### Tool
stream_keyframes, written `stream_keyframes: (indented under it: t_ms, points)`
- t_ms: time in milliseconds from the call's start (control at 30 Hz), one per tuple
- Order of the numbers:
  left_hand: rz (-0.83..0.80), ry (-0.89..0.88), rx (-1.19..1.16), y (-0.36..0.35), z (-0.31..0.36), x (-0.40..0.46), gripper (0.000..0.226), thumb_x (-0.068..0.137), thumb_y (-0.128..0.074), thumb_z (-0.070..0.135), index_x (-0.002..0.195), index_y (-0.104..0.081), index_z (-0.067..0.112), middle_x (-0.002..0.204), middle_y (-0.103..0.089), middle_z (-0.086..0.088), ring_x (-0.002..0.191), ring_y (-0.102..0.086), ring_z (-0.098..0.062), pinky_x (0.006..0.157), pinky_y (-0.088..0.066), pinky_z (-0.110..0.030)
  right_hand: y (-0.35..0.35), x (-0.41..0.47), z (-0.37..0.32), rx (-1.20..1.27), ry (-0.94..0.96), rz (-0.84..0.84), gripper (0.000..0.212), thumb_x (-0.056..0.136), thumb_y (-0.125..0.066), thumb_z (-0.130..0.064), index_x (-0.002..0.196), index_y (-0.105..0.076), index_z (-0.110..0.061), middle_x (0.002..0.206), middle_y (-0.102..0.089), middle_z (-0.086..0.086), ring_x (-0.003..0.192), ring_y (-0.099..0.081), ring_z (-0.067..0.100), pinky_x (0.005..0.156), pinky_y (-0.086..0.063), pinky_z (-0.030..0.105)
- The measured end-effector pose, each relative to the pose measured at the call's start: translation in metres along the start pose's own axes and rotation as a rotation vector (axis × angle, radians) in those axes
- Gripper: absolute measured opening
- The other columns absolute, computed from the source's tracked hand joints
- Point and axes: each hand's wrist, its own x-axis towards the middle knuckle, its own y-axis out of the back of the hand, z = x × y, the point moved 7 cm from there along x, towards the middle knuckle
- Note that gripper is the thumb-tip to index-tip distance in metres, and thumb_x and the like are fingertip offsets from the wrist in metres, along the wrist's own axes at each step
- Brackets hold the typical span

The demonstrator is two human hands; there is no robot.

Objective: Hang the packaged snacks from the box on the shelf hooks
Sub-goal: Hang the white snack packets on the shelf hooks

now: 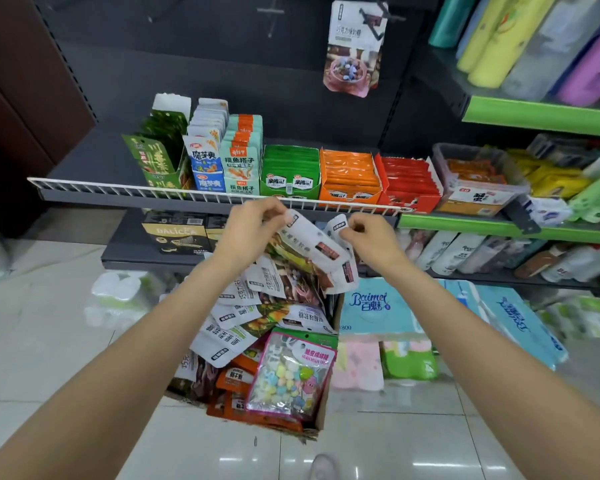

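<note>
White snack packets (312, 249) hung bunched in the air above the box (321, 415). The cardboard box sat on the floor, heaped with packets. One packet (354, 50) already hung from a hook (378, 15).

A shop: stocked shelves (499, 225) of boxed snacks (290, 171), tissue packs (374, 306), display hooks (378, 13).
</note>
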Motion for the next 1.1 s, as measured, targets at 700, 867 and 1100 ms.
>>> stream_keyframes:
  t_ms: [700, 867, 1100]
  points:
    - [0.464, 0.005, -0.035, 0.079, 0.093, 0.077, 0.014, 0.092, -0.058, 0.027, 0.079, -0.062, 0.022, 0.073, -0.062, 0.009, 0.073, -0.057, -0.009, 0.068, -0.039, -0.023, 0.120, 0.059, -0.076, 0.249, 0.245, 0.203, 0.014, 0.088, -0.062, -0.015, 0.074, -0.065, -0.015, 0.072, -0.061, -0.006, 0.073, -0.055, 0.010, 0.074, -0.042, 0.030]
    - [0.556, 0.037, -0.008, 0.066, 0.107, 0.118, 0.014, 0.092, -0.058, 0.026, 0.081, -0.063, 0.020, 0.070, -0.060, 0.010, 0.068, -0.056, -0.009, 0.061, -0.033, -0.017, 0.155, 0.105, -0.065, 0.254, 0.290, 0.319, 0.032, 0.075, -0.075, -0.007, 0.091, -0.050, -0.018, 0.067, -0.061, -0.008, 0.066, -0.056, 0.002, 0.061, -0.040, 0.014]
    - [0.706, 0.124, 0.056, 0.060, 0.113, 0.165, 0.020, 0.095, -0.054, 0.028, 0.088, -0.066, 0.013, 0.074, -0.064, 0.003, 0.075, -0.061, -0.020, 0.070, -0.048, -0.032, 0.183, 0.174, -0.042, 0.266, 0.342, 0.279, 0.008, 0.086, -0.062, -0.008, 0.085, -0.066, -0.016, 0.082, -0.067, 0.000, 0.079, -0.060, 0.014, 0.072, -0.046, 0.031]
